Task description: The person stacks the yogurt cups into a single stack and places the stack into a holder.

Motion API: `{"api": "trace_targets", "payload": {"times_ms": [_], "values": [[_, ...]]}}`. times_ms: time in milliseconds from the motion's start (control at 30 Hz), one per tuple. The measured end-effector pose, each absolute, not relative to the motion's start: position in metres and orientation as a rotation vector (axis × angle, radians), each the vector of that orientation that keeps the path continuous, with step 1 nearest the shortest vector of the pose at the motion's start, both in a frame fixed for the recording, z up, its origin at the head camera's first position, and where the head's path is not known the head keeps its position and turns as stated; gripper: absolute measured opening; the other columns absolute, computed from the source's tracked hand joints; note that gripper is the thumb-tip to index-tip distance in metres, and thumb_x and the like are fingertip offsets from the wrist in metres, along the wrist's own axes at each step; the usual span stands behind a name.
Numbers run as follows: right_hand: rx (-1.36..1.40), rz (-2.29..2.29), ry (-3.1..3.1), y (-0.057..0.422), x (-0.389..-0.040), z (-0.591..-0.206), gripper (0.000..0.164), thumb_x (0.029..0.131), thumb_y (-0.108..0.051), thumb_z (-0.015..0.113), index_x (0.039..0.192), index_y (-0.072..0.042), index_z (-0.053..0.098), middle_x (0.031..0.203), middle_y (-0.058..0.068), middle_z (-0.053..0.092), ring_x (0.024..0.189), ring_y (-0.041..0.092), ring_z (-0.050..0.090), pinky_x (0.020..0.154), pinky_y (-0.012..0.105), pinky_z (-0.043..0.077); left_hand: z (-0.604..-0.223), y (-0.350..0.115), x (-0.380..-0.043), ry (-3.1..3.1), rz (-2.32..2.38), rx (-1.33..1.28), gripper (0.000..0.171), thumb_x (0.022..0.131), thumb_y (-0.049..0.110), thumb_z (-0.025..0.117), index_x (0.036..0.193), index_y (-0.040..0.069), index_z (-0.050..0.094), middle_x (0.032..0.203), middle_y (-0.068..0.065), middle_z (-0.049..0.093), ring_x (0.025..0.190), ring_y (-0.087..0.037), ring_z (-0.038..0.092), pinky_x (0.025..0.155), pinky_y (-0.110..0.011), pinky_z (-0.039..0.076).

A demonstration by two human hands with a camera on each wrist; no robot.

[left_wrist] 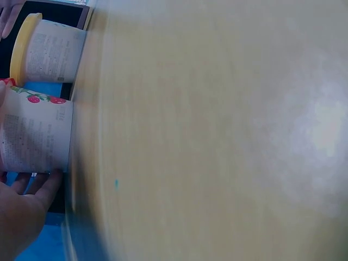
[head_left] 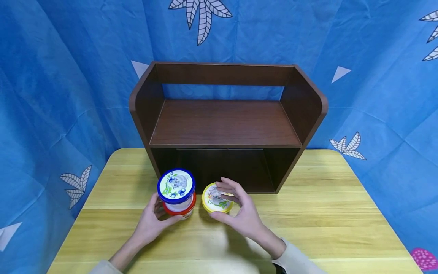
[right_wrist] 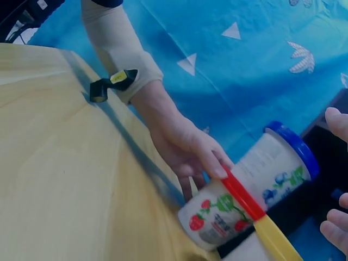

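Note:
My left hand (head_left: pixel 152 224) grips a yogurt cup with a red lid (head_left: pixel 190 206) low on the table, thumb on the near side and fingers behind. Stacked on that cup is a second yogurt cup with a blue lid (head_left: pixel 176 186). To their right stands a yogurt cup with a yellow lid (head_left: pixel 210 201). Around it my right hand (head_left: pixel 244 213) hovers with spread fingers that partly cover the lid in the head view. Strawberries are printed on the red-lidded cup (right_wrist: pixel 215 215) and blueberries on the blue-lidded cup (right_wrist: pixel 272 168), as the right wrist view shows.
Behind the cups is a dark brown two-level shelf (head_left: pixel 226 121), its lower compartment opening toward me. It stands on a light wooden table (head_left: pixel 328 220). A blue patterned curtain (head_left: pixel 376 95) hangs behind and at both sides.

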State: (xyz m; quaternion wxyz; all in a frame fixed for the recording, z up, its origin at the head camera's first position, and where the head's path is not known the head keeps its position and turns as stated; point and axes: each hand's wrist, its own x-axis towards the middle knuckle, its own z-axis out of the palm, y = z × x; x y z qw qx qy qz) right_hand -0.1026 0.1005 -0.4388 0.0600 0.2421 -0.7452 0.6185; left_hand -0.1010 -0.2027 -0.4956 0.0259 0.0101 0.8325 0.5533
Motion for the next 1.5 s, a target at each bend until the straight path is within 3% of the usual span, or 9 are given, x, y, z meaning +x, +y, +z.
{"api": "trace_targets", "payload": {"times_ms": [267, 467, 567, 733, 933, 1133, 1500], "values": [[0.837, 1.821, -2.159, 0.129, -0.11, -0.445, 0.09, 0.076, 0.006, 0.089, 0.154, -0.005, 0.045, 0.144, 0.024, 0.062, 0.13, 0.022, 0.066, 0.104, 0.028, 0.059, -0.498, -0.202, -0.101, 2.594, 1.69, 0.03, 0.096, 0.08, 0.023, 0.094, 0.155, 0.009, 0.037, 0.151, -0.02, 0.056, 0.137, -0.043, 0.059, 0.111, -0.053, 0.057], [0.864, 1.843, -2.14, 0.146, -0.115, -0.451, 0.089, 0.076, 0.012, 0.086, 0.152, 0.008, 0.041, 0.143, 0.034, 0.058, 0.133, 0.016, 0.064, 0.106, 0.027, 0.058, -0.499, -0.202, -0.101, 2.594, 1.7, 0.038, 0.098, 0.079, 0.021, 0.094, 0.157, 0.009, 0.035, 0.15, -0.021, 0.056, 0.136, -0.043, 0.06, 0.11, -0.052, 0.057], [0.862, 1.832, -2.148, 0.153, -0.118, -0.455, 0.087, 0.076, 0.012, 0.086, 0.151, 0.01, 0.041, 0.145, 0.027, 0.06, 0.133, 0.015, 0.065, 0.106, 0.026, 0.058, -0.499, -0.202, -0.101, 2.593, 1.706, 0.037, 0.097, 0.079, 0.021, 0.094, 0.156, 0.009, 0.036, 0.15, -0.02, 0.057, 0.136, -0.043, 0.06, 0.11, -0.051, 0.058], [0.861, 1.806, -2.175, 0.16, -0.123, -0.465, 0.085, 0.077, 0.011, 0.085, 0.151, 0.01, 0.042, 0.147, 0.009, 0.063, 0.132, 0.019, 0.066, 0.106, 0.026, 0.058, -0.497, -0.202, -0.102, 2.595, 1.709, 0.056, 0.095, 0.08, 0.022, 0.094, 0.155, 0.008, 0.037, 0.148, -0.021, 0.058, 0.135, -0.043, 0.061, 0.109, -0.05, 0.058], [0.844, 1.786, -2.281, 0.163, -0.128, -0.476, 0.085, 0.081, 0.002, 0.087, 0.153, 0.004, 0.043, 0.147, 0.029, 0.058, 0.133, 0.022, 0.064, 0.107, 0.026, 0.057, -0.497, -0.201, -0.102, 2.591, 1.7, 0.035, 0.097, 0.079, 0.023, 0.094, 0.156, 0.01, 0.036, 0.151, -0.02, 0.056, 0.137, -0.043, 0.06, 0.11, -0.052, 0.057], [0.796, 1.807, -2.372, 0.162, -0.13, -0.482, 0.085, 0.083, -0.005, 0.088, 0.155, -0.002, 0.043, 0.151, 0.025, 0.057, 0.134, 0.037, 0.061, 0.107, 0.027, 0.057, -0.499, -0.202, -0.102, 2.587, 1.694, 0.02, 0.098, 0.079, 0.023, 0.094, 0.157, 0.011, 0.036, 0.152, -0.019, 0.055, 0.138, -0.043, 0.059, 0.111, -0.053, 0.056], [0.83, 1.823, -2.404, 0.163, -0.14, -0.5, 0.086, 0.083, -0.005, 0.088, 0.155, 0.002, 0.042, 0.15, 0.026, 0.058, 0.133, 0.035, 0.062, 0.106, 0.034, 0.06, -0.497, -0.201, -0.101, 2.591, 1.7, 0.025, 0.097, 0.079, 0.023, 0.095, 0.155, 0.01, 0.037, 0.15, -0.019, 0.057, 0.137, -0.042, 0.059, 0.11, -0.052, 0.057]]}}
